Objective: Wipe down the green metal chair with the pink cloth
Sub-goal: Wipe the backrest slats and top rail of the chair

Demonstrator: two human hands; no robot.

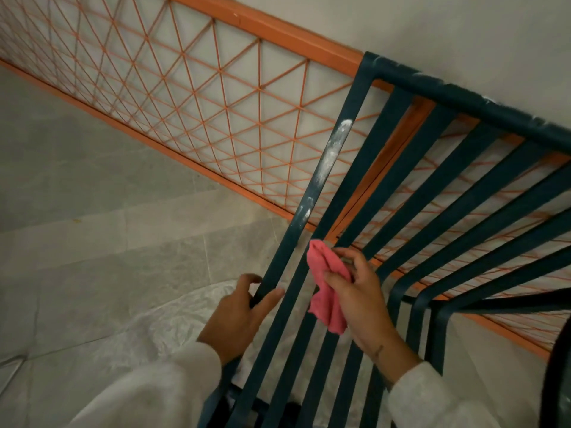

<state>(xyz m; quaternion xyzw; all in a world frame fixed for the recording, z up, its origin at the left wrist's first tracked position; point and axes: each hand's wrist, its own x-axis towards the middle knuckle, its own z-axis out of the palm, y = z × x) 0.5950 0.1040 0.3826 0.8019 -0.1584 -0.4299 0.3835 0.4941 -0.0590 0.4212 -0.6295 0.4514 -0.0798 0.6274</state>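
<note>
The dark green metal chair [438, 168] fills the right half of the view, its slatted back rising toward the wall. White dusty smears mark its leftmost slat [332, 149] and the top rail. My left hand [238, 316] grips the lower part of that leftmost slat. My right hand [361, 295] holds the crumpled pink cloth [324, 285], pinched between thumb and fingers, in front of the slats beside the left edge. Whether the cloth touches a slat I cannot tell.
An orange metal lattice railing [191, 97] runs diagonally behind the chair along a pale wall [432, 32]. Grey floor tiles [77, 211] lie to the left. A crinkled white plastic sheet [173, 322] lies on the floor under the chair.
</note>
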